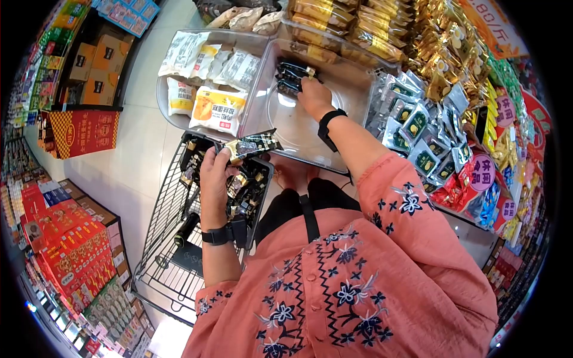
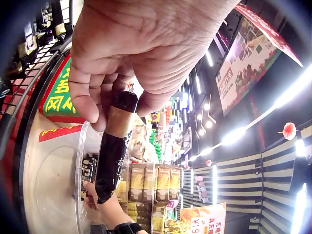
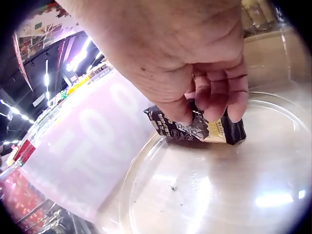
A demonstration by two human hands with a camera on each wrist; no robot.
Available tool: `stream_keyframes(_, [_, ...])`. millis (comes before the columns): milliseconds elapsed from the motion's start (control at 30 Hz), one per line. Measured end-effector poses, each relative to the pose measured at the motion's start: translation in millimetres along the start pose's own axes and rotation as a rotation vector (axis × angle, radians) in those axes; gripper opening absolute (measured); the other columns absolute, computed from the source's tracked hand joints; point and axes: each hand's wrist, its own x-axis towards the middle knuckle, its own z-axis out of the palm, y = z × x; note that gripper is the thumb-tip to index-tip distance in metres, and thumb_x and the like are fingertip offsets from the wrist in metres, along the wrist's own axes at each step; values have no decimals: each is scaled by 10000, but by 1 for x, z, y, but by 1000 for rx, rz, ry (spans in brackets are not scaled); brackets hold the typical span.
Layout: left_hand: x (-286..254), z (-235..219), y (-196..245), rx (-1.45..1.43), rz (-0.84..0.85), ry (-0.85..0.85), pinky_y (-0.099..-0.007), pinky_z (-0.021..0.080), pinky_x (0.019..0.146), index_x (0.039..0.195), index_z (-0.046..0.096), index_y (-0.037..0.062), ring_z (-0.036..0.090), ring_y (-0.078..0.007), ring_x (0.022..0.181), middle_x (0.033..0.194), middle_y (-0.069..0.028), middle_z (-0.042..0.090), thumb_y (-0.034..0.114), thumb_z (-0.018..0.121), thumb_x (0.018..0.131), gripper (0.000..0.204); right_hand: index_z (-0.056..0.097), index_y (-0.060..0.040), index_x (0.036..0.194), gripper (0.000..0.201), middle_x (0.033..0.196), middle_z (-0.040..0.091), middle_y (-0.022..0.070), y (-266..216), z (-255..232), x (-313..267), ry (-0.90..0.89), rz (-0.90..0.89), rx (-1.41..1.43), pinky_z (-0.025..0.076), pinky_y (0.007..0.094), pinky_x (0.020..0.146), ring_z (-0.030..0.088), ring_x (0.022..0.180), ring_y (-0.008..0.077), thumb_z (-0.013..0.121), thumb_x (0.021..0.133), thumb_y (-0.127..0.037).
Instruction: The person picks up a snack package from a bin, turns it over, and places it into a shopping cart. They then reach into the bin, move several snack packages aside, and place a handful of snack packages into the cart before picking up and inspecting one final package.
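My left hand (image 1: 213, 182) pinches one end of a black-and-gold snack packet (image 1: 256, 146) above the shopping cart. In the left wrist view, the packet (image 2: 113, 158) points away from the thumb and fingers. My right hand (image 1: 316, 100) reaches into a clear plastic bin (image 1: 286, 128), with thumb and fingertips gripping a black-and-gold packet (image 3: 178, 127) low over the bin's floor. Several similar black packets (image 1: 289, 74) lie together at the bin's far left, beside the right hand. More black-and-gold packets (image 1: 242, 191) lie in the cart, partly hidden by the left arm.
The wire shopping cart (image 1: 149, 244) stands close at the front left. Left of the clear bin, another bin holds white-and-yellow cake packets (image 1: 218, 110). Gold packets (image 1: 382, 30) fill the bins behind, and silver-green packets (image 1: 418, 125) are heaped on the right. Red boxes (image 1: 74, 244) are stacked at left.
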Motion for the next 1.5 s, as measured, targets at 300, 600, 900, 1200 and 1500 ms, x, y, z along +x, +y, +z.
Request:
stream_keyframes(300, [-4,8,1,28,23,0,-228,490,629,1085,591,-1,637,-119,797,980,-64,670,236,583,959,268,593,-48,1041,228,1035,666,212,7,8,5,112,-5,179,508,489,831,633,972,409,622,844,-160])
stream_keyframes(600, [-5,11,-1,-3,30,-56,-234,486,629,1130,568,-3,642,-134,811,1002,-77,665,230,575,968,285,658,-44,992,198,968,687,232,25,-2,5,97,63,309,506,488,831,640,952,429,558,838,-118])
stream_keyframes(900, [-4,22,-7,-154,56,-93,-273,524,689,1234,544,8,653,-159,895,1105,-84,662,187,536,985,307,620,-24,908,158,818,683,160,28,-15,-12,-30,249,801,554,410,652,685,779,312,566,888,-171])
stream_keyframes(1200, [7,49,-19,-452,74,-216,-436,531,918,1295,440,-11,647,-239,973,1127,-147,630,106,593,950,395,582,8,1164,391,1054,653,165,-38,-89,-75,-516,148,1405,588,378,776,682,923,250,591,967,-330])
stream_keyframes(1500, [19,73,-31,-310,40,-283,-398,525,912,1267,485,4,631,-193,1017,1158,-101,627,105,609,939,365,569,-25,1212,471,1046,647,64,-48,-85,-90,-532,63,1334,559,345,808,651,936,173,751,859,-279])
